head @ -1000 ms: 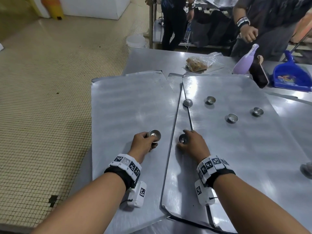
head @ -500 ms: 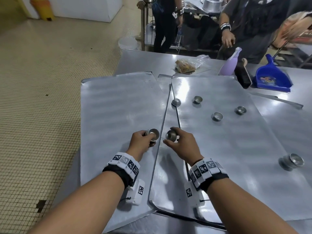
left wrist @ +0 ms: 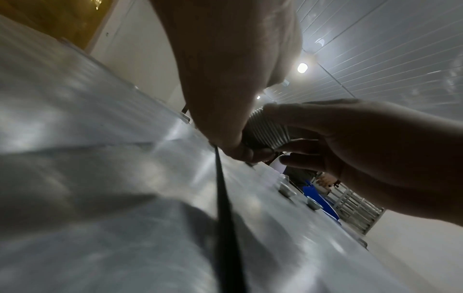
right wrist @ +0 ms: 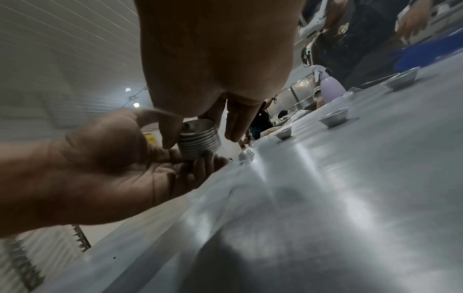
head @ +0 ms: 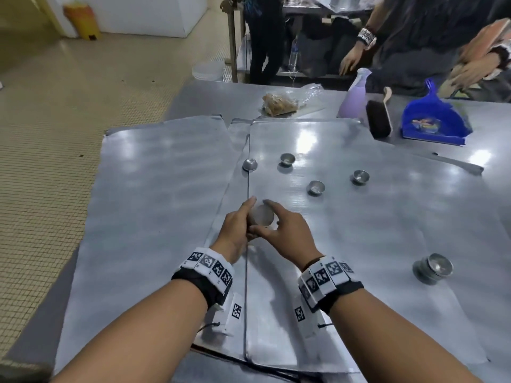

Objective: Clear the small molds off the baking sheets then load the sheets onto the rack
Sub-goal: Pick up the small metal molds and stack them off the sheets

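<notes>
My two hands meet above the seam between the baking sheets. My left hand grips a short stack of small ribbed metal molds from below. My right hand pinches the top of that stack between thumb and fingers. In the left wrist view the stack shows between both hands. Several loose molds lie on the right sheet: one upside down at its left edge, others upright. A second stack of molds stands at the right. The left sheet is bare.
A third sheet lies under the other two on the steel table. At the table's far side are a plastic bag of food, a purple spray bottle, a brush and a blue dustpan. Other people stand beyond.
Each hand held its own mold on the sheets, a little apart. Both have risen and come together, and the right hand's mold now sits with the left hand's as one stack.
</notes>
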The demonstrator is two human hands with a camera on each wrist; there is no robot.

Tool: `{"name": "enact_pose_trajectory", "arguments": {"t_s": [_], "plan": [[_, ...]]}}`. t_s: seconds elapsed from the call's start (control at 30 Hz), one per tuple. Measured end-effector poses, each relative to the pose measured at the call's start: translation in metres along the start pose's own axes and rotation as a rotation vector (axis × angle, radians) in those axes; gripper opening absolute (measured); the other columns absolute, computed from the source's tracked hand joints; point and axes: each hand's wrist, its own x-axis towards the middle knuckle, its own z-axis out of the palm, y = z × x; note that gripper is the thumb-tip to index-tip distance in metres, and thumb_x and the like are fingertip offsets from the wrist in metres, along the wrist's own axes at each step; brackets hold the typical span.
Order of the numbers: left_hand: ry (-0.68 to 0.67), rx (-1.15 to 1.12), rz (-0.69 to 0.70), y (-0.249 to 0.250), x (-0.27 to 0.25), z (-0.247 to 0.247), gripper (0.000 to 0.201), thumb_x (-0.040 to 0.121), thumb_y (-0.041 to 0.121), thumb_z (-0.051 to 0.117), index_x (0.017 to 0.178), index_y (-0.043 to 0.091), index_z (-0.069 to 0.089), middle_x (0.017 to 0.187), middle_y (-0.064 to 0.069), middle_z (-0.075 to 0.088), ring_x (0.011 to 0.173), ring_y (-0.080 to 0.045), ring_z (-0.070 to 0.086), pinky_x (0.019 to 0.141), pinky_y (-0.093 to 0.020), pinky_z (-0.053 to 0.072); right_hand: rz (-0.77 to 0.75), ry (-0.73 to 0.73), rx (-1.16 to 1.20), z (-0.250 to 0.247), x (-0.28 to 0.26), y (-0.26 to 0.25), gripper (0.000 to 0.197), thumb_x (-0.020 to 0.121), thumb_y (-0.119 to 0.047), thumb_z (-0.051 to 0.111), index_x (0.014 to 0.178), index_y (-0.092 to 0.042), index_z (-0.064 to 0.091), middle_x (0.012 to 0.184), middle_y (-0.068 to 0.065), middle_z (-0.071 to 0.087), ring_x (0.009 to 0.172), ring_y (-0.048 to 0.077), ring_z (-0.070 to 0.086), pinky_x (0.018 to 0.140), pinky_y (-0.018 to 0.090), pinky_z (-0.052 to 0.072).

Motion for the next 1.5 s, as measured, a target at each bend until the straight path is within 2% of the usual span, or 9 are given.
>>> {"name": "enact_pose_trajectory", "arguments": {"t_s": [0.1, 0.27, 0.57, 0.73, 0.9, 1.03, 1.13, 1.33, 1.5], "plan": [[0.110, -0.066, -0.010, -0.006, 0.004, 0.023, 0.034, 0.087, 0.040, 0.071, 0.094, 0.007, 0.072, 0.082, -0.014, 0.065, 0.059, -0.020, 0.058, 0.051, -0.027, 0.045, 0.008, -0.048, 0.001, -0.023, 0.001, 0.032, 0.074, 0.080, -0.057, 0.072, 0.144, -0.028, 0.049, 0.137, -0.007, 0.061, 0.122, 0.013, 0.057, 0.099, 0.033, 0.048], [0.221, 0.049, -0.002, -0.017, 0.009, 0.048, 0.012, 0.090, 0.010, 0.067, 0.099, 0.001, 0.069, 0.076, -0.014, 0.067, 0.058, -0.020, 0.063, 0.061, -0.029, 0.051, 0.100, 0.005, -0.098, -0.062, 0.027, 0.087, 0.048, 0.089, -0.045, 0.063, 0.132, -0.023, 0.059, 0.136, -0.001, 0.058, 0.121, 0.020, 0.057, 0.098, 0.036, 0.047], [0.250, 0.184, 0.013, -0.033, 0.008, 0.058, 0.013, 0.091, 0.007, 0.064, 0.097, -0.003, 0.069, 0.076, -0.014, 0.066, 0.054, -0.019, 0.063, 0.061, -0.030, 0.053, 0.199, -0.205, -0.326, -0.084, 0.094, 0.122, 0.041, 0.092, -0.032, 0.059, 0.133, -0.028, 0.056, 0.157, 0.013, 0.025, 0.137, 0.037, 0.039, 0.105, 0.043, 0.041], [0.297, 0.197, 0.023, -0.034, 0.005, 0.053, 0.016, 0.091, 0.007, 0.065, 0.101, -0.005, 0.069, 0.078, -0.016, 0.068, 0.056, -0.020, 0.065, 0.062, -0.031, 0.054, 0.134, -0.240, -0.358, -0.080, 0.101, 0.118, 0.023, 0.092, -0.028, 0.060, 0.113, -0.026, 0.068, 0.154, 0.011, 0.034, 0.135, 0.034, 0.040, 0.101, 0.042, 0.043], [0.297, 0.207, 0.036, -0.036, 0.002, 0.054, 0.010, 0.090, 0.007, 0.065, 0.094, -0.001, 0.068, 0.078, -0.017, 0.068, 0.062, -0.025, 0.065, 0.063, -0.033, 0.052, 0.082, -0.207, -0.342, -0.078, 0.084, 0.115, 0.020, 0.089, -0.026, 0.054, 0.100, -0.023, 0.070, 0.120, 0.007, 0.058, 0.114, 0.029, 0.052, 0.089, 0.038, 0.048], [0.266, 0.227, 0.024, -0.038, 0.000, 0.063, 0.009, 0.089, 0.007, 0.064, 0.094, -0.001, 0.068, 0.079, -0.018, 0.067, 0.058, -0.024, 0.064, 0.061, -0.032, 0.051, 0.080, -0.174, -0.339, -0.080, 0.068, 0.116, 0.026, 0.090, -0.031, 0.053, 0.113, -0.019, 0.059, 0.111, 0.007, 0.063, 0.110, 0.029, 0.054, 0.083, 0.038, 0.048], [0.245, 0.237, 0.019, -0.040, -0.001, 0.069, 0.009, 0.089, 0.006, 0.063, 0.094, 0.000, 0.067, 0.079, -0.018, 0.066, 0.050, -0.020, 0.060, 0.055, -0.029, 0.050, 0.063, -0.216, -0.369, -0.083, 0.060, 0.117, 0.041, 0.092, -0.035, 0.055, 0.129, -0.018, 0.050, 0.119, 0.009, 0.063, 0.116, 0.031, 0.053, 0.086, 0.040, 0.048], [0.216, 0.247, 0.022, -0.043, -0.002, 0.073, 0.007, 0.090, 0.004, 0.061, 0.093, 0.000, 0.066, 0.080, -0.019, 0.064, 0.049, -0.019, 0.060, 0.053, -0.028, 0.050, 0.040, -0.186, -0.434, -0.080, 0.037, 0.116, 0.026, 0.090, -0.037, 0.052, 0.110, -0.023, 0.062, 0.111, 0.003, 0.061, 0.110, 0.025, 0.052, 0.083, 0.036, 0.047], [0.210, 0.269, 0.023, -0.034, 0.007, 0.069, 0.006, 0.089, 0.003, 0.062, 0.091, -0.001, 0.066, 0.081, -0.018, 0.066, 0.056, -0.023, 0.064, 0.055, -0.029, 0.052, 0.084, -0.159, -0.381, -0.081, 0.025, 0.111, 0.025, 0.086, -0.036, 0.056, 0.106, -0.023, 0.060, 0.105, 0.002, 0.061, 0.107, 0.025, 0.053, 0.080, 0.036, 0.048]]}}
